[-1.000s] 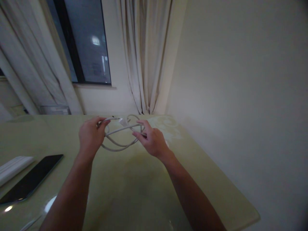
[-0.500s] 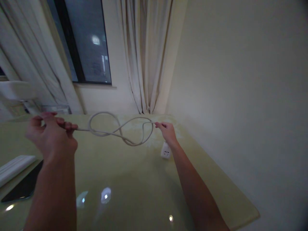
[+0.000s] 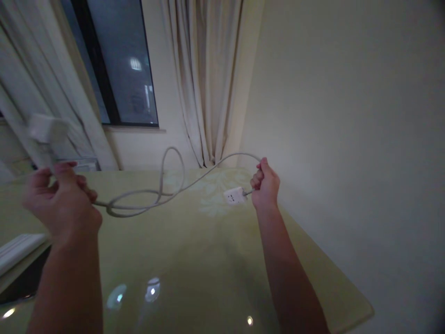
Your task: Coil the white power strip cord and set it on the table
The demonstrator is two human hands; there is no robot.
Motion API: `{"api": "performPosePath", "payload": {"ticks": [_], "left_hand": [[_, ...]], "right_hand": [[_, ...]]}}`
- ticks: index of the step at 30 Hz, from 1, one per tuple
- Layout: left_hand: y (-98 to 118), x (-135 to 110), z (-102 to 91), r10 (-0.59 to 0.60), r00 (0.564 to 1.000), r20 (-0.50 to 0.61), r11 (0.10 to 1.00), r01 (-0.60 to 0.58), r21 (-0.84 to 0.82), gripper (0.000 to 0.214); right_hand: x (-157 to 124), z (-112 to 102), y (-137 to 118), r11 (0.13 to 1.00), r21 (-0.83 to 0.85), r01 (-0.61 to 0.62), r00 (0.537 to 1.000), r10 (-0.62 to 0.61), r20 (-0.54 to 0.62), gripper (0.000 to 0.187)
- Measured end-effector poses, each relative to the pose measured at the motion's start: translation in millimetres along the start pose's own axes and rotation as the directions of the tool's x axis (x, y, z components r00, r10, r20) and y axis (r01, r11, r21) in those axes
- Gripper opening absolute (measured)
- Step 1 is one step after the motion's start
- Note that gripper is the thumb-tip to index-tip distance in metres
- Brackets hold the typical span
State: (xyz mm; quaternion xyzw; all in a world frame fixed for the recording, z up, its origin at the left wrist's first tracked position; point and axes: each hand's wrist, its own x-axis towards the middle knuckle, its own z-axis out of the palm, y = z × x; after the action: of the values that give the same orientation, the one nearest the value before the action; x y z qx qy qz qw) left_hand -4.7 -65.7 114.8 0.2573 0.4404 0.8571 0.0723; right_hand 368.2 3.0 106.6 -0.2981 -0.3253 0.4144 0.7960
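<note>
Extension cord (image 3: 208, 172), head view: one, pale grey; strung between both hands over the table, slack in the middle, with an upright loop and a flatter loop nearer the left hand.
Left hand (image 3: 67, 202): fingers curled closed, pinching the cord near its left end.
White block (image 3: 47, 128): one, blurred; stood above the left hand on a short length of cord, its face too unclear to read.
Right hand (image 3: 266, 185): closed around the cord, thumb uppermost, the cord arching away leftward from its top.
White socket head (image 3: 234, 195): one, several dark slots in its face; jutted from the right hand's left side on a short piece of cord.
Table (image 3: 194, 250): glossy, pale green, pale floral patterning at the far side, lamp reflections at the near side.
Long white ridged object (image 3: 21, 250): lay at the table's left, beside a black flat slab (image 3: 26, 278) partly hidden by the left forearm.
Window (image 3: 121, 65): dark-framed, between a left curtain (image 3: 34, 83) and a right curtain (image 3: 205, 83), both cream.
</note>
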Motion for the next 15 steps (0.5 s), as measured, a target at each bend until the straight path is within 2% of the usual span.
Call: {"api": "performPosePath", "payload": {"ticks": [2,3,5,7,9,11,13,15], "left_hand": [[0,-18,15.0,0.041,0.987,0.157,0.999,-0.040,-0.012,0.019],[-1,-27,21.3,0.025,0.967,0.253,1.000,-0.022,-0.014,0.021],[-6,-45,31.5,-0.087,0.900,0.428,0.996,0.084,0.026,0.027],[-14,-61,39.4,-0.211,0.818,0.535,0.977,0.176,0.116,0.033],[-23,-76,46.1,-0.278,0.756,0.593,0.960,0.195,0.201,0.038],[-30,-88,51.8,-0.298,0.717,0.630,0.953,0.179,0.246,0.039],[-34,-98,56.4,-0.313,0.693,0.650,0.949,0.193,0.251,0.037],[-35,-103,59.8,-0.337,0.687,0.644,0.941,0.253,0.223,0.034]], "right_hand": [[-15,12,-6,0.999,0.036,0.024,0.998,-0.026,0.059,0.044],[-22,17,-9,0.998,0.055,0.034,0.996,-0.039,0.085,0.044],[-34,25,-14,0.994,0.088,0.060,0.989,-0.071,0.128,0.046],[-42,29,-17,0.990,0.117,0.085,0.984,-0.102,0.149,0.047],[-47,32,-19,0.986,0.139,0.096,0.982,-0.117,0.151,0.049],[-50,33,-19,0.984,0.153,0.093,0.980,-0.118,0.160,0.049],[-52,34,-19,0.986,0.147,0.078,0.976,-0.105,0.191,0.049],[-52,35,-16,0.995,0.097,0.029,0.968,-0.052,0.247,0.049]]}}
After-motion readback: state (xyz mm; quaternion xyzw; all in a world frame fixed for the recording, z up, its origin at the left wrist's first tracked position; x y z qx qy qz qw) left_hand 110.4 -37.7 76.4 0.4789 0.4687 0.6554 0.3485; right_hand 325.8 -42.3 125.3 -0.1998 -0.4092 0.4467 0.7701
